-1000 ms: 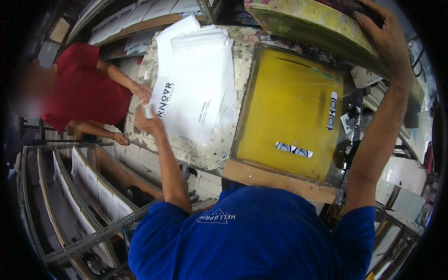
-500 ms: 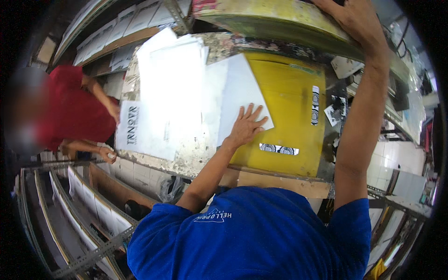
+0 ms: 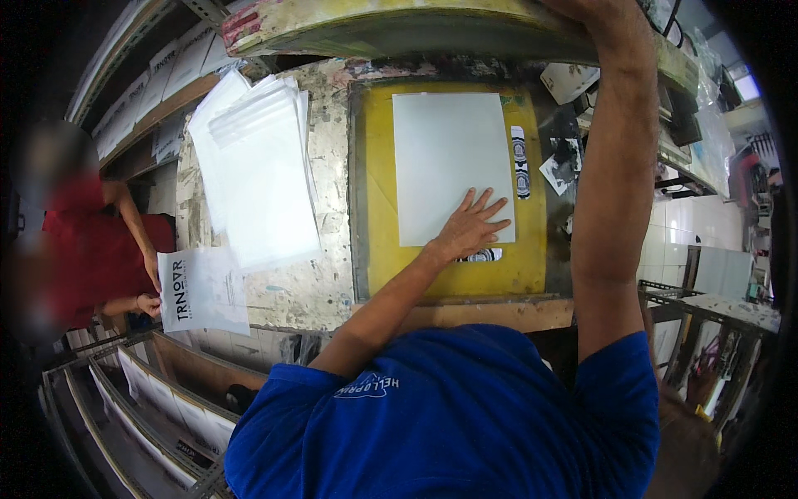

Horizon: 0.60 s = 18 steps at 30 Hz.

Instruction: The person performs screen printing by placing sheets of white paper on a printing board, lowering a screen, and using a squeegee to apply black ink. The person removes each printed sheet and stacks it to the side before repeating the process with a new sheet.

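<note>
A white sheet [image 3: 445,150] lies on the yellow board [image 3: 378,266], near its far edge. The left grip [image 3: 470,232] rests over the sheet's near right corner, fingers spread. The right grip [image 3: 597,7], partly cut off, I cannot tell.

Left hand [image 3: 465,233] lies flat, fingers [image 3: 494,207] splayed; right arm [image 3: 613,191] stretches toward twelve o'clock, right hand [image 3: 600,8] partly cropped.

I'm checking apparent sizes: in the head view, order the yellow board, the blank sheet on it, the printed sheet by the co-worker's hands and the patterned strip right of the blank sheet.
1. Yellow board
2. Blank white sheet
3. Printed sheet
4. Patterned strip
</note>
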{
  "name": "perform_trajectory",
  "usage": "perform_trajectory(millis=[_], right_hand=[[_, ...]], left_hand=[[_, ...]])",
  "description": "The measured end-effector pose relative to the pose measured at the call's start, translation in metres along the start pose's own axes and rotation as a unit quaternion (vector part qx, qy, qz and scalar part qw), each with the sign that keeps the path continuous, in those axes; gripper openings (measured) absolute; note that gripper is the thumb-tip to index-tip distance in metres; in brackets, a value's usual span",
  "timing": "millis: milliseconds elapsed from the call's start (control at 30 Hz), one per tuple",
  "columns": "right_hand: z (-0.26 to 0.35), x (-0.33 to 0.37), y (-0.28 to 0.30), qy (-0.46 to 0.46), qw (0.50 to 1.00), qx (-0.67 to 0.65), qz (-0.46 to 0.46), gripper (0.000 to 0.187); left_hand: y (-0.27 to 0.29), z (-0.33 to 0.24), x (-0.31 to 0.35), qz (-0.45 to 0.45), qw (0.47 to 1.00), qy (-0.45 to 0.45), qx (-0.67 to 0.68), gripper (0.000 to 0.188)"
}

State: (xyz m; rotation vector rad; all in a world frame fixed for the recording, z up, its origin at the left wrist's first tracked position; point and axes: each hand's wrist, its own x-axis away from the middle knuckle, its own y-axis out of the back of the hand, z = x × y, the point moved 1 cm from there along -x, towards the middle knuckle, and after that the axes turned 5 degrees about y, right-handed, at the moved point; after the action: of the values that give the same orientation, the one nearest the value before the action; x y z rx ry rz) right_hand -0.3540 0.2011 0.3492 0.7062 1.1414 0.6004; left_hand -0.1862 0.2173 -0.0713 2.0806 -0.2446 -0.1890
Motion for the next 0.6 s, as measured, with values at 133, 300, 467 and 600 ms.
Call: perform_trajectory(millis=[133,300,467,600], right_hand=[[0.015,0.001,0.012,-0.013,0.999,-0.022,0.041,0.038],[0.006,0.011,0.003,0.041,0.999,0.003,0.003,0.038],[-0.008,0.002,-0.004,0.044,0.999,-0.019,0.01,0.038],[0.013,0.009,0.009,0.011,0.998,-0.035,0.046,0.04]], left_hand=[[-0.006,-0.005,0.004,-0.01,1.0,-0.009,-0.011,0.046],[0.004,-0.015,0.003,0.024,1.0,-0.005,-0.01,0.047],[0.001,-0.01,0.002,0.001,0.999,-0.03,0.031,0.054],[-0.001,-0.007,-0.002,0.022,0.998,-0.029,0.055,0.057]])
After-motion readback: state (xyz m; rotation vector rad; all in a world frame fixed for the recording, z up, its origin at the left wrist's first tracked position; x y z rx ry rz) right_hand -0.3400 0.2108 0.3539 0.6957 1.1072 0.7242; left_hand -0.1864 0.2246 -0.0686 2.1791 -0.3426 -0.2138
